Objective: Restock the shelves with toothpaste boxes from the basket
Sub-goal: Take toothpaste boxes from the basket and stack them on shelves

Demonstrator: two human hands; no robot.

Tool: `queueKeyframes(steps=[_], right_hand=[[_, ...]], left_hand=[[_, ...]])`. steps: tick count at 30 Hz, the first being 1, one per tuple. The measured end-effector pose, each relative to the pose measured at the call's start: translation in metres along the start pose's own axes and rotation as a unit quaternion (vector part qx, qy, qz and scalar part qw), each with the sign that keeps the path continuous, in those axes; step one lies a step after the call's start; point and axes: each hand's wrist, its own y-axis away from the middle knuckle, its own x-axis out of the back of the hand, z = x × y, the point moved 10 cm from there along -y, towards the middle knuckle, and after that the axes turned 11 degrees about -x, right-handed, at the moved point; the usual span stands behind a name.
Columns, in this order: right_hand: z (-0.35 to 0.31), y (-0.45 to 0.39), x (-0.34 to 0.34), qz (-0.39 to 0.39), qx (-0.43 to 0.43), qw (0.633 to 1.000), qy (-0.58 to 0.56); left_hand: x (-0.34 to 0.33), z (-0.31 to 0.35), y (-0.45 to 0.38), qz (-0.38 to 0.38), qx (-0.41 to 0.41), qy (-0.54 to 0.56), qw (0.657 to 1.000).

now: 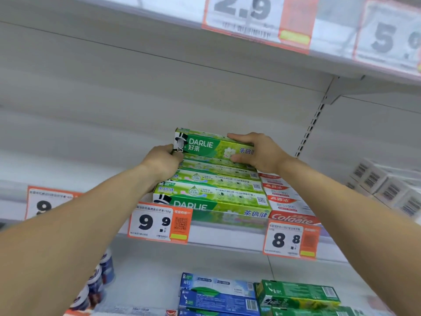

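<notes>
While several green boxes (209,192) already lie stacked beside the Colgate row (289,201), left hand (163,159) and right hand (258,151) clamp the top Darlie box (209,145); the basket is unseen.

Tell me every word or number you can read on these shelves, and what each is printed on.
"DARLIE 好来": held green box, gripped by left hand and right hand.
"DARLIE": front green box of the row.
"Colgate": red box.
"9.9": orange price tag.
"8.8": right price tag.
"2.9": upper-shelf tag.
Small print, barcodes, lower boxes: unreadable.
</notes>
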Motion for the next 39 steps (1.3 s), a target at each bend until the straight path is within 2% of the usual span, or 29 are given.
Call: queueKeyframes(steps=[10, 28, 39], right_hand=[[0.005, -0.004, 0.000, 0.021, 0.004, 0.999, 0.045], [0.001, 0.006, -0.003, 0.037, -0.033, 0.998, 0.038], [0.006, -0.002, -0.005, 0.017, -0.015, 1.000, -0.009]], left_hand=[[-0.004, 0.003, 0.000, -0.022, -0.004, -0.025, 0.999], [-0.002, 0.001, 0.000, -0.019, -0.010, -0.051, 0.998], [-0.004, 0.002, -0.001, -0.021, -0.018, -0.061, 0.998]])
